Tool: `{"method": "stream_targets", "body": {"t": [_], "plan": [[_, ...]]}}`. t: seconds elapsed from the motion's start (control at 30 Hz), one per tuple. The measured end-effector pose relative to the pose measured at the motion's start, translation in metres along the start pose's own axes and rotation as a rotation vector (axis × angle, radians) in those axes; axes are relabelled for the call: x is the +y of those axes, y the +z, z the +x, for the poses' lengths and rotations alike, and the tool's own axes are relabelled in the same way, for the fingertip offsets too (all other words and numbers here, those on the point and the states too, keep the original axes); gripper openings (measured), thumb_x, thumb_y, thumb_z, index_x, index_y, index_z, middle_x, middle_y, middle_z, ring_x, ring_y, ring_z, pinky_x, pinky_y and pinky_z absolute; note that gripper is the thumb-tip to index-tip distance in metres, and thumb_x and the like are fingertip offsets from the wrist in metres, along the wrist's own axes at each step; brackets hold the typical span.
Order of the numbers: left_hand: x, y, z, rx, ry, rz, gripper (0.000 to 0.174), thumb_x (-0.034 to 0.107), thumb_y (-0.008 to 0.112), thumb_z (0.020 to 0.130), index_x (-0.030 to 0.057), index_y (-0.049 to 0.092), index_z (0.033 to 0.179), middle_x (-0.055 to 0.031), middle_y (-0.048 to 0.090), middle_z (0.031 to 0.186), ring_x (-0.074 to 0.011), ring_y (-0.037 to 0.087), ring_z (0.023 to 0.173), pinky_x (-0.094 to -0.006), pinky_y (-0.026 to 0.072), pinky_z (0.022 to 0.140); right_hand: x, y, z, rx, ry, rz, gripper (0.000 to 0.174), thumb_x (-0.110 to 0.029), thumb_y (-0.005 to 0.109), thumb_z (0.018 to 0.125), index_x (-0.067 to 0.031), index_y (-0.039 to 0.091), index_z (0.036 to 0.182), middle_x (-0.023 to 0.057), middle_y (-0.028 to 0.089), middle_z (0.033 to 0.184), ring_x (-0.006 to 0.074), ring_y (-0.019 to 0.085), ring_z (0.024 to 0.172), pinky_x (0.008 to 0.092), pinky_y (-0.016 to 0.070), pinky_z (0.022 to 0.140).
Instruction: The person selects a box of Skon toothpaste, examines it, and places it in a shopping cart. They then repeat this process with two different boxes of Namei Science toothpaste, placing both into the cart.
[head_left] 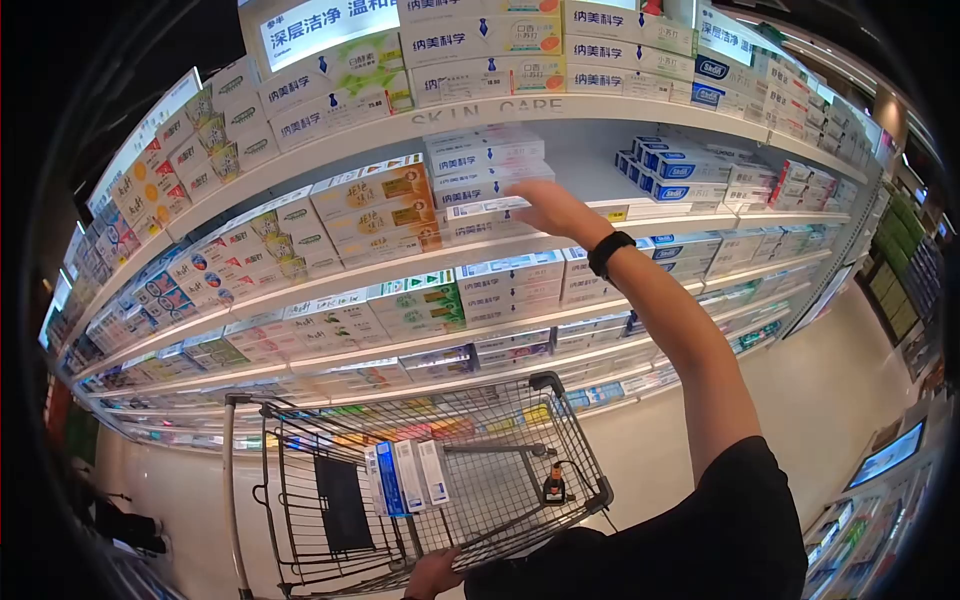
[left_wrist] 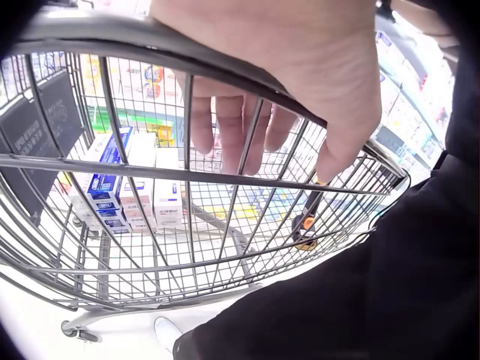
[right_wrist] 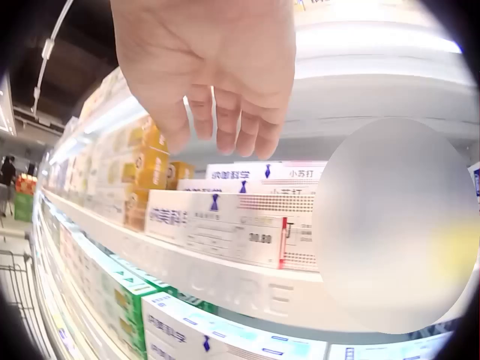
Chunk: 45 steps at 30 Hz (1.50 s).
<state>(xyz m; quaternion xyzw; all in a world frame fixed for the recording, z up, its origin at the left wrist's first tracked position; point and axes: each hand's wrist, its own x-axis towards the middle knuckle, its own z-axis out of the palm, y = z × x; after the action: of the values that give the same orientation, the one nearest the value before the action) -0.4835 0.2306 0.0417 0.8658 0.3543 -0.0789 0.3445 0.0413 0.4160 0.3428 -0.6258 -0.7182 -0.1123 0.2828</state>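
My right hand (head_left: 560, 210) reaches onto the middle shelf. In the right wrist view its fingers (right_wrist: 225, 127) hang loosely bent, with nothing between them, just above a short stack of white toothpaste boxes (right_wrist: 232, 225) with blue lettering. My left hand (left_wrist: 307, 67) lies over the side rim of a wire shopping cart (left_wrist: 142, 45), its fingers down on the inner side and its thumb on the near side. Several white and blue toothpaste boxes (head_left: 405, 478) lie together in the cart, beside a dark panel (head_left: 343, 503).
Orange and white boxes (head_left: 375, 205) stand left of the stack, and blue Skin-type boxes (head_left: 680, 170) stand to its right. A shelf lip (right_wrist: 225, 262) runs below the stack, another shelf above. A small black and orange device (head_left: 554, 485) sits at the cart's near side.
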Motion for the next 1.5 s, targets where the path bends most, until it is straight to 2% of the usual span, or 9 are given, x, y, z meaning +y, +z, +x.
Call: {"method": "stream_targets", "body": {"t": [0.2, 0.4, 0.5, 0.6, 0.8, 1.0, 1.2, 1.33, 1.5], "plan": [[-0.012, 0.013, -0.001, 0.089, 0.053, 0.035, 0.036, 0.030, 0.071, 0.074, 0.0149, 0.066, 0.106, -0.0128, 0.067, 0.086, -0.0321, 0.064, 0.086, -0.0426, 0.0520, 0.074, 0.015, 0.011, 0.036, -0.337, 0.100, -0.125, 0.047, -0.010, 0.070, 0.077, 0.0003, 0.057, 0.122, 0.0221, 0.060, 0.118, 0.0368, 0.056, 0.110, 0.0391, 0.0442, 0.095], [-0.022, 0.020, -0.001, 0.083, 0.035, 0.023, 0.051, 0.029, 0.067, 0.075, 0.0088, 0.059, 0.121, -0.0196, 0.065, 0.103, -0.0377, 0.061, 0.094, -0.0456, 0.0500, 0.083, 0.018, 0.011, 0.051, -0.485, 0.182, -0.112, 0.054, -0.013, 0.073, 0.074, -0.0005, 0.056, 0.124, 0.0196, 0.062, 0.116, 0.0340, 0.057, 0.108, 0.0377, 0.0449, 0.094], [-0.005, 0.006, -0.005, 0.083, -0.015, -0.020, 0.046, 0.029, 0.067, 0.075, 0.0077, 0.063, 0.115, -0.0192, 0.065, 0.106, -0.0377, 0.061, 0.097, -0.0455, 0.0496, 0.084, 0.021, 0.015, 0.056, -0.529, 0.174, -0.151, 0.054, -0.013, 0.073, 0.074, -0.0015, 0.056, 0.124, 0.0181, 0.062, 0.115, 0.0330, 0.057, 0.108, 0.0372, 0.0448, 0.093], [-0.012, 0.013, -0.006, 0.136, 0.037, -0.009, 0.046, 0.030, 0.067, 0.074, 0.0081, 0.063, 0.115, -0.0189, 0.065, 0.105, -0.0377, 0.060, 0.098, -0.0453, 0.0495, 0.085, 0.032, 0.026, 0.057, -0.451, 0.146, -0.111, 0.047, -0.012, 0.073, 0.070, -0.0034, 0.062, 0.114, 0.0168, 0.066, 0.106, 0.0336, 0.062, 0.099, 0.0381, 0.0485, 0.086], [-0.003, 0.002, -0.007, 0.064, 0.006, -0.032, 0.050, 0.030, 0.067, 0.074, 0.0093, 0.060, 0.119, -0.0186, 0.065, 0.105, -0.0376, 0.060, 0.097, -0.0456, 0.0495, 0.085, 0.031, 0.021, 0.058, -0.494, 0.156, -0.068, 0.051, -0.011, 0.072, 0.074, -0.0023, 0.058, 0.122, 0.0170, 0.063, 0.114, 0.0326, 0.058, 0.106, 0.0367, 0.0456, 0.092], [-0.007, 0.008, -0.006, 0.062, 0.025, -0.024, 0.051, 0.030, 0.067, 0.075, 0.0103, 0.059, 0.121, -0.0194, 0.065, 0.105, -0.0376, 0.061, 0.097, -0.0458, 0.0499, 0.083, 0.024, 0.006, 0.048, -0.239, 0.010, -0.059, 0.039, -0.009, 0.069, 0.075, -0.0017, 0.062, 0.113, 0.0187, 0.063, 0.111, 0.0349, 0.058, 0.107, 0.0393, 0.0458, 0.091], [-0.005, 0.004, -0.007, 0.084, 0.156, 0.009, 0.046, 0.033, 0.066, 0.080, 0.0081, 0.060, 0.118, -0.0191, 0.065, 0.103, -0.0369, 0.061, 0.094, -0.0464, 0.0505, 0.080, -0.022, -0.041, -0.008, 0.041, -0.030, 0.011, 0.047, -0.005, 0.066, 0.078, -0.0004, 0.053, 0.122, 0.0189, 0.058, 0.117, 0.0363, 0.055, 0.109, 0.0418, 0.0453, 0.092], [0.033, -0.036, 0.010, -0.010, 0.212, 0.057, 0.079, 0.046, 0.072, 0.079, 0.0009, 0.041, 0.137, -0.0205, 0.058, 0.115, -0.0348, 0.057, 0.106, -0.0406, 0.0477, 0.088, -0.063, -0.063, -0.072, -0.034, -0.084, 0.110, 0.049, -0.004, 0.067, 0.078, -0.0007, 0.052, 0.124, 0.0198, 0.058, 0.116, 0.0365, 0.055, 0.109, 0.0416, 0.0454, 0.093], [0.091, -0.084, 0.046, 0.403, 0.309, -0.416, 0.081, 0.019, 0.080, 0.073, 0.0041, 0.036, 0.141, -0.0171, 0.051, 0.128, -0.0290, 0.052, 0.117, -0.0388, 0.0460, 0.093, -0.114, -0.042, -0.163, -0.150, -0.209, 0.285, 0.050, -0.006, 0.070, 0.076, 0.0008, 0.052, 0.122, 0.0189, 0.060, 0.110, 0.0365, 0.056, 0.104, 0.0443, 0.0443, 0.091]]}}
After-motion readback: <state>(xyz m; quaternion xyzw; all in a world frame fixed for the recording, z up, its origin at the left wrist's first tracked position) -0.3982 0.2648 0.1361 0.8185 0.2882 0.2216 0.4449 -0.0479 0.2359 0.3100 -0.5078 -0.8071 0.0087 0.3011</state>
